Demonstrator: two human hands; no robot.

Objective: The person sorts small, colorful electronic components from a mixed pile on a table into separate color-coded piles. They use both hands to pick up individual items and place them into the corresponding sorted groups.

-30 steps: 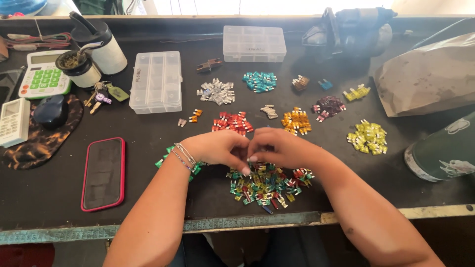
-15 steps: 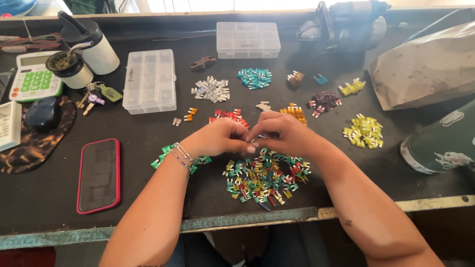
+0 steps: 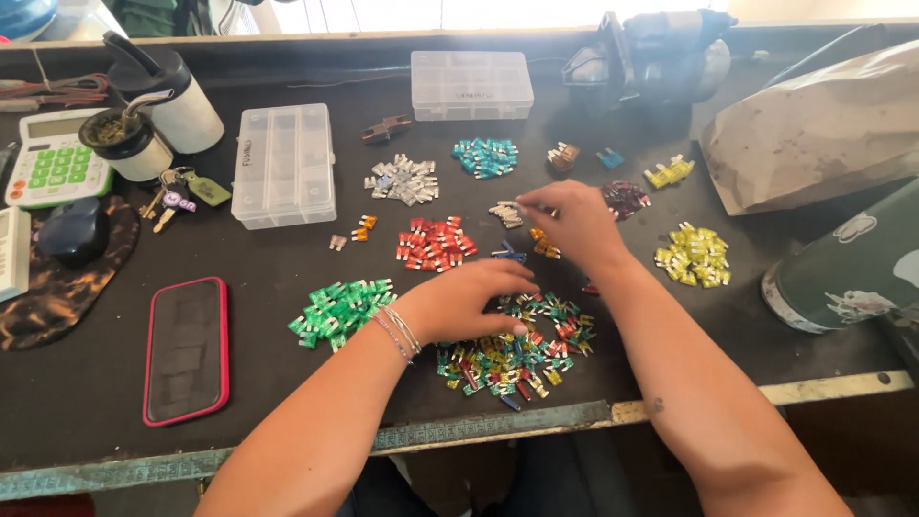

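Observation:
A mixed heap of small coloured blade fuses (image 3: 512, 349) lies near the table's front edge. My left hand (image 3: 469, 299) rests flat on its upper left side, fingers stretched out. My right hand (image 3: 574, 222) reaches further back, its fingertips pinched together at a small pile of pale fuses (image 3: 505, 213); whatever is between them is too small to see. An orange pile (image 3: 544, 246) is partly hidden under that hand. Sorted piles lie around: green (image 3: 340, 311), red (image 3: 436, 241), grey (image 3: 402, 179), teal (image 3: 485, 156), yellow (image 3: 694, 254), maroon (image 3: 624, 198).
Two clear compartment boxes (image 3: 284, 165) (image 3: 471, 84) stand at the back. A phone in a red case (image 3: 186, 349), keys (image 3: 177, 196), a calculator (image 3: 53, 158), a mouse (image 3: 72, 230) and cups (image 3: 129, 144) are on the left. A paper bag (image 3: 814, 124) and green tumbler (image 3: 852, 263) are on the right.
My hands were together over the mixed heap. The right hand has moved back and away to the pale pile, while the left hand has stayed on the heap with its fingers spread.

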